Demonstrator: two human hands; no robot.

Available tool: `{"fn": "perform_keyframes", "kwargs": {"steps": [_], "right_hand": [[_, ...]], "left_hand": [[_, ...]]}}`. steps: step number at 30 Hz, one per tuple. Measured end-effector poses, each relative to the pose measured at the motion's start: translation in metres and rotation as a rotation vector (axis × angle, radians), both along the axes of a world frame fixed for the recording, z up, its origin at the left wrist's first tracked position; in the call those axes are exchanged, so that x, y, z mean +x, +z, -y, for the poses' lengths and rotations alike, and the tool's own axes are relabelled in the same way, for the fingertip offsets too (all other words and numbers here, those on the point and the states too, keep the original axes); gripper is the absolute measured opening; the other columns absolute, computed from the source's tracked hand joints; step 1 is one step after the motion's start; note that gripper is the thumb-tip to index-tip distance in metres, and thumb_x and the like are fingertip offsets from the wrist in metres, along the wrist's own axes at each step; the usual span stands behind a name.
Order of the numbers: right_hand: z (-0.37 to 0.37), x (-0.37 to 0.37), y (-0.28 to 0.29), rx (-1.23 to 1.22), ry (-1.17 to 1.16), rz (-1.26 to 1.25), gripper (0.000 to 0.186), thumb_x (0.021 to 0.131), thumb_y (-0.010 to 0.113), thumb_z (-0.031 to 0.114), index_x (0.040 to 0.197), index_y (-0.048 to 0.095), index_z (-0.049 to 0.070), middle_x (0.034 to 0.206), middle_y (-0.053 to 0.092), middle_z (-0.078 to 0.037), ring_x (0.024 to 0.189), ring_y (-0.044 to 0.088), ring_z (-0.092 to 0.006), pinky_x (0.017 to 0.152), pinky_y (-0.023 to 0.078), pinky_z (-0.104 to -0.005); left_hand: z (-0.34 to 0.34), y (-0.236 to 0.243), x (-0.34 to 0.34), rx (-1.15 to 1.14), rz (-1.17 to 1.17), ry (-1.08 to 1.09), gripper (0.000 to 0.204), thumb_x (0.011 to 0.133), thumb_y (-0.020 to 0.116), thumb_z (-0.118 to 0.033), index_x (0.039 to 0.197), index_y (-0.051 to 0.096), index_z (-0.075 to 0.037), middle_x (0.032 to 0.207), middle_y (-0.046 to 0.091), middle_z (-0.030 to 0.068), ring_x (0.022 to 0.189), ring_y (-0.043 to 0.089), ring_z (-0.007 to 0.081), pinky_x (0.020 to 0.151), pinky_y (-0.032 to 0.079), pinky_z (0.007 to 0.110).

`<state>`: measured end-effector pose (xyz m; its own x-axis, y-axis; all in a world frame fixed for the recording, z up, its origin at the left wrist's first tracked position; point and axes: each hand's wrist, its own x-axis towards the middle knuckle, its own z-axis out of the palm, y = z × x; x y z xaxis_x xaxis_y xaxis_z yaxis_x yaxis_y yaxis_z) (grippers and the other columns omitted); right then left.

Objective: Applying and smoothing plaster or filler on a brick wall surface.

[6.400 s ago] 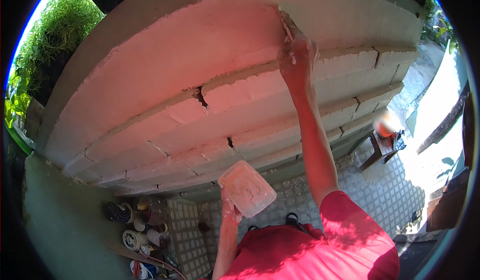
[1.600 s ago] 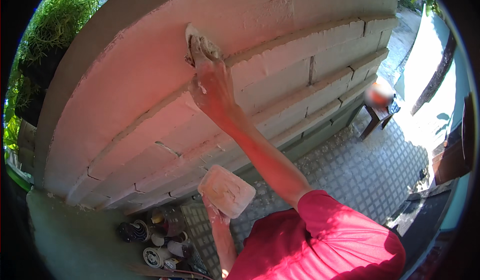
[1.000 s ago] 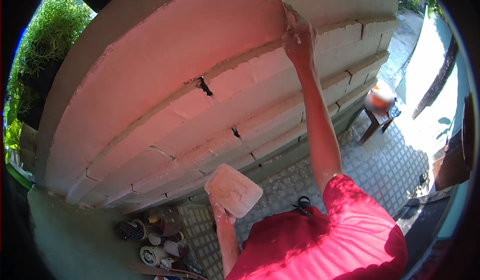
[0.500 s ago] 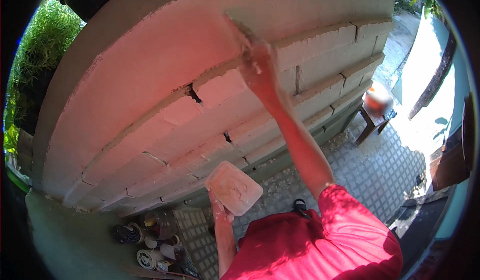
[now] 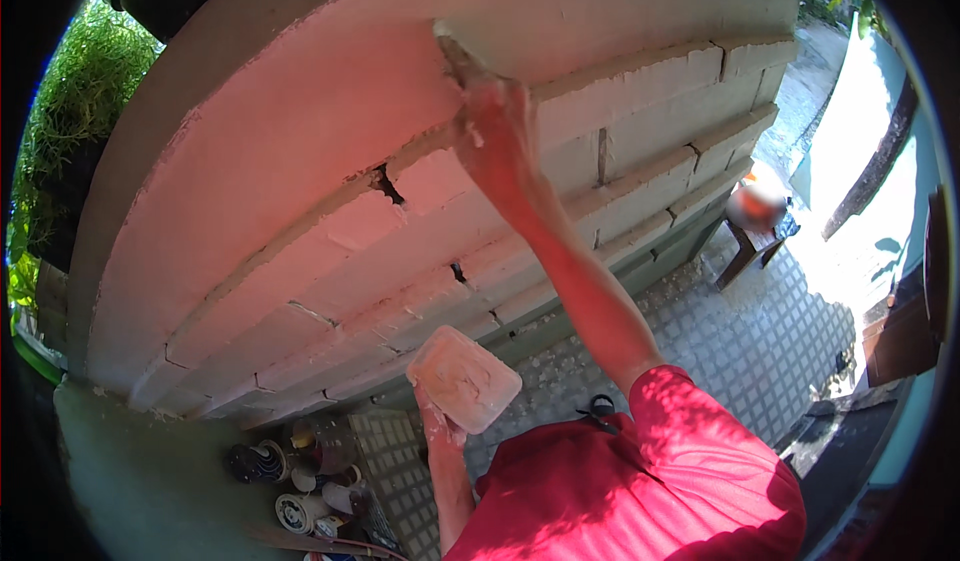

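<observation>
My right hand [image 5: 492, 126] is closed on a putty-smeared putty knife [image 5: 458, 61]. The arm is stretched up and forward, and the blade lies against the smooth upper band of the wall [image 5: 330, 91]. Motion blurs the hand and tool a little. Low in front of my body, my left hand [image 5: 438, 416] grips a whitish rectangular plastic tub [image 5: 466, 379] by its near left side. White putty coats the tub's inside, and smears of it show on my left fingers. Below the blade, the wall steps down in block courses, with a dark hole [image 5: 384, 185] in one joint.
Paint cans and containers [image 5: 300, 511] stand on the floor at the lower left. A small wooden stool [image 5: 742, 256] bearing an orange and white item is beyond the wall's right end. Green plants [image 5: 85, 91] hang at the far left. Patterned tiles [image 5: 720, 311] cover the floor.
My right hand and the putty knife have slid slightly left and upward along the wall. The tub in my left hand stays almost where it was.
</observation>
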<state>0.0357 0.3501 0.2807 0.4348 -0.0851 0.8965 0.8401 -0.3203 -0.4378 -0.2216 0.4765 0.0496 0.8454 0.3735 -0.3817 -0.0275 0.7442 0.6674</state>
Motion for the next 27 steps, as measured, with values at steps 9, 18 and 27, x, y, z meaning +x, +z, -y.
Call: {"fn": "perform_keyframes", "kwargs": {"steps": [9,18,27], "right_hand": [[0.092,0.043,0.016,0.068,-0.031,-0.018,0.041,0.079,0.05,-0.001,0.119,0.06,-0.002,0.073,0.063,-0.016,0.05,0.052,-0.0178,0.047,0.043,-0.0322],[0.029,0.02,0.012,0.065,-0.052,-0.131,0.064,0.066,0.052,-0.001,0.129,0.057,0.007,0.085,0.068,-0.019,0.065,0.065,-0.0328,0.059,0.053,-0.0411],[-0.014,-0.024,0.012,-0.042,0.092,0.063,0.064,0.068,0.053,-0.004,0.131,0.054,0.006,0.088,0.066,-0.02,0.074,0.065,-0.0345,0.065,0.053,-0.0388]], "left_hand": [[0.007,0.004,0.005,-0.038,0.021,-0.049,0.071,0.09,0.048,-0.061,0.14,0.041,-0.012,0.137,0.05,0.0084,0.123,0.051,0.0284,0.102,0.045,0.044],[-0.003,-0.01,-0.002,-0.006,0.029,0.003,0.066,0.093,0.046,-0.057,0.141,0.041,-0.012,0.138,0.049,0.0087,0.124,0.05,0.0299,0.104,0.043,0.045],[-0.004,-0.003,-0.004,-0.016,0.06,-0.005,0.074,0.086,0.055,-0.061,0.14,0.041,-0.012,0.136,0.051,0.008,0.122,0.052,0.029,0.099,0.048,0.045]]}}
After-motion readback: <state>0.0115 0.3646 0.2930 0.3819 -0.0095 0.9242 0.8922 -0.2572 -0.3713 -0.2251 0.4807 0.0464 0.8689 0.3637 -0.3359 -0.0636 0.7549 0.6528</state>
